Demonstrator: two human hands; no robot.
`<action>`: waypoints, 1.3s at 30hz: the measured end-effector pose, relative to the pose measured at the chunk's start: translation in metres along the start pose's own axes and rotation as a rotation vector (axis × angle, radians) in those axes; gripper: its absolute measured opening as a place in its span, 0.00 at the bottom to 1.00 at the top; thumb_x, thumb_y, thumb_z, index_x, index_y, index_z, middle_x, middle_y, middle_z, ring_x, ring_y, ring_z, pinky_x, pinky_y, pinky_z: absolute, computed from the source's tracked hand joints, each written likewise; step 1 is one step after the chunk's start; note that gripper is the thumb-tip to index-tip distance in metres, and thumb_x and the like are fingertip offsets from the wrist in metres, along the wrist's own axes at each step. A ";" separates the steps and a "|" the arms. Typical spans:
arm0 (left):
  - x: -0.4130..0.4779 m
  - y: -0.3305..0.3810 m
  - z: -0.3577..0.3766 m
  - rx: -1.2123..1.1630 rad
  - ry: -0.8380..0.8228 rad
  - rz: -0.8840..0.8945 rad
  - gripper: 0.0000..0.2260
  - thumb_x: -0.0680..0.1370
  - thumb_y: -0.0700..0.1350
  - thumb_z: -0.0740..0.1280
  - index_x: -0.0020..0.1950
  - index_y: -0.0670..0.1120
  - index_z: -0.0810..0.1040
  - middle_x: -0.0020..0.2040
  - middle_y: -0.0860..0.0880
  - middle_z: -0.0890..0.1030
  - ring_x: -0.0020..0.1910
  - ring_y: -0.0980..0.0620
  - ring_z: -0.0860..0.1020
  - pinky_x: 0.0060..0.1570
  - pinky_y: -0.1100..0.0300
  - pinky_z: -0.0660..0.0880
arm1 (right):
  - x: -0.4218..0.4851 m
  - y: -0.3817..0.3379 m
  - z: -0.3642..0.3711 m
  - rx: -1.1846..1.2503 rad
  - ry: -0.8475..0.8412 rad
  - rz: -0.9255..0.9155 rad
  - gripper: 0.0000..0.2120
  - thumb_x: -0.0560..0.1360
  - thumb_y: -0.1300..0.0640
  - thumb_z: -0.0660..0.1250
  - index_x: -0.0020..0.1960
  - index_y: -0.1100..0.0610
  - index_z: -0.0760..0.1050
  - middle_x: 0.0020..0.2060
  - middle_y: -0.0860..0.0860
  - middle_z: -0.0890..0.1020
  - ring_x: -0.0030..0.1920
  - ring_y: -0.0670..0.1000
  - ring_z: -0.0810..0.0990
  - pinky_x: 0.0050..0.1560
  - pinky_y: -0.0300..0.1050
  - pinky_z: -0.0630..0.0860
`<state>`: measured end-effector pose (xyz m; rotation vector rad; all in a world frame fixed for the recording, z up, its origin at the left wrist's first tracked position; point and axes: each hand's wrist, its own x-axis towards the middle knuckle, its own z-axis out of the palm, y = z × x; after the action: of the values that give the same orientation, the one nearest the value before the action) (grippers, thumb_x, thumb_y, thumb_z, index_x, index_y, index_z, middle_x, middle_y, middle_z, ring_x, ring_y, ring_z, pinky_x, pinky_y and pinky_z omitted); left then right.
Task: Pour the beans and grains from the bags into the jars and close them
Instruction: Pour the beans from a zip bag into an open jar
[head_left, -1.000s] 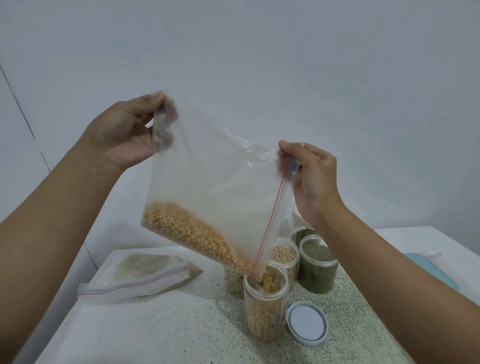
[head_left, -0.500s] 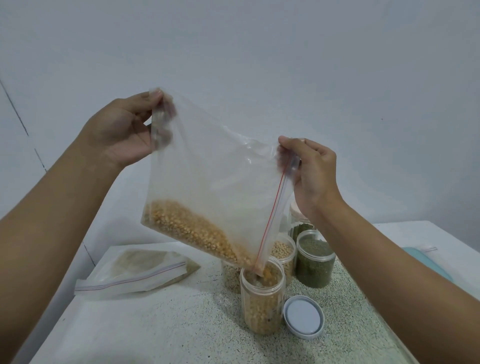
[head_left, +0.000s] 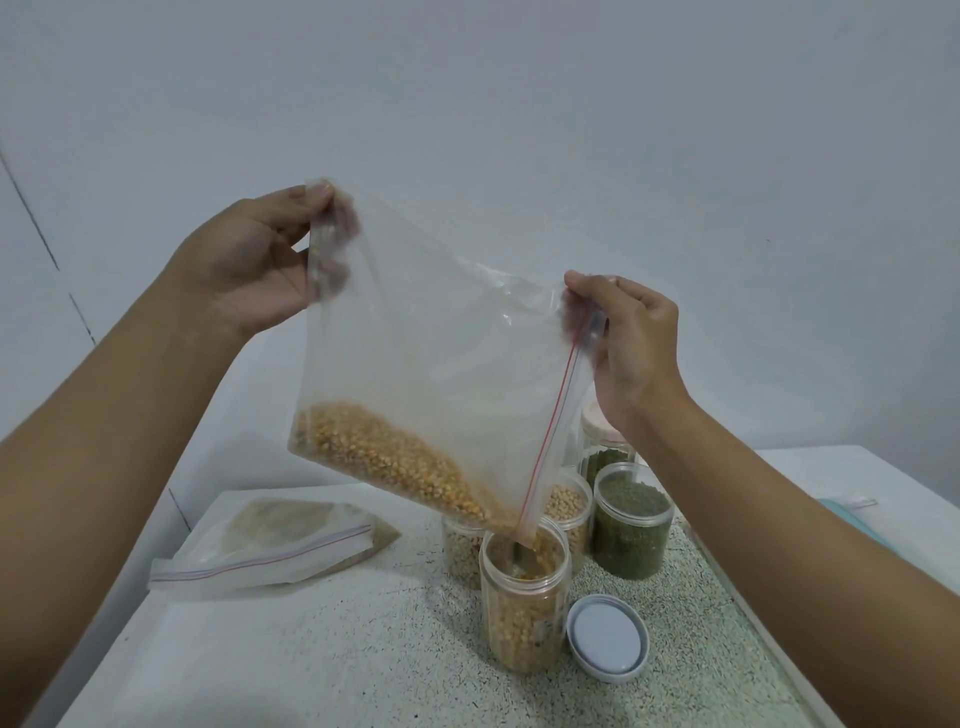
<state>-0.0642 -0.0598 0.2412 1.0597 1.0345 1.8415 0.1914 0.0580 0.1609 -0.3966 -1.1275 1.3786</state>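
While left hand (head_left: 249, 260) pinches bag (head_left: 431, 364) high, right hand (head_left: 634, 353) pinches lower.

A: Quick, what's the bag (head_left: 441, 364) made of?
B: Thin clear plastic film, bit glossy, creased, w/ a red zip strip. The kernels (head_left: 395, 462) inside look dry, matt yellow.
A: And the jar (head_left: 522, 613)?
B: Clear rigid plastic, smooth walls. The lid (head_left: 607, 644) is pale grey, prob. plastic too, smooth, dull sheen.
A: Desk (head_left: 311, 665)?
B: Speckled stone-look top, fine-grained, matt; the edge is plain white & smooth. The flat bag (head_left: 270, 540) on it is clear film as well, cloudier. Wall (head_left: 519, 104) approx. matt paint.
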 end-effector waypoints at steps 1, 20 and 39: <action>0.000 0.000 0.001 0.005 0.001 -0.002 0.02 0.79 0.41 0.69 0.50 0.47 0.80 0.47 0.54 0.80 0.50 0.55 0.82 0.41 0.62 0.71 | 0.001 0.000 -0.001 -0.002 0.001 -0.001 0.06 0.76 0.66 0.72 0.41 0.66 0.78 0.32 0.54 0.80 0.33 0.50 0.77 0.38 0.43 0.74; -0.005 0.002 0.013 0.169 -0.021 0.011 0.09 0.81 0.43 0.68 0.42 0.49 0.84 0.43 0.56 0.83 0.46 0.55 0.82 0.43 0.62 0.73 | 0.004 0.008 -0.008 0.029 0.043 0.030 0.04 0.75 0.67 0.72 0.43 0.66 0.78 0.32 0.53 0.79 0.34 0.50 0.76 0.39 0.43 0.73; -0.003 0.006 0.008 0.219 -0.042 0.020 0.09 0.80 0.43 0.68 0.43 0.49 0.85 0.44 0.55 0.83 0.43 0.55 0.81 0.43 0.60 0.70 | 0.008 0.012 -0.002 0.016 0.039 0.020 0.09 0.75 0.67 0.72 0.37 0.63 0.77 0.31 0.51 0.80 0.33 0.49 0.77 0.38 0.42 0.73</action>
<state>-0.0569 -0.0621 0.2482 1.2349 1.2249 1.7426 0.1850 0.0685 0.1530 -0.4228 -1.0826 1.3907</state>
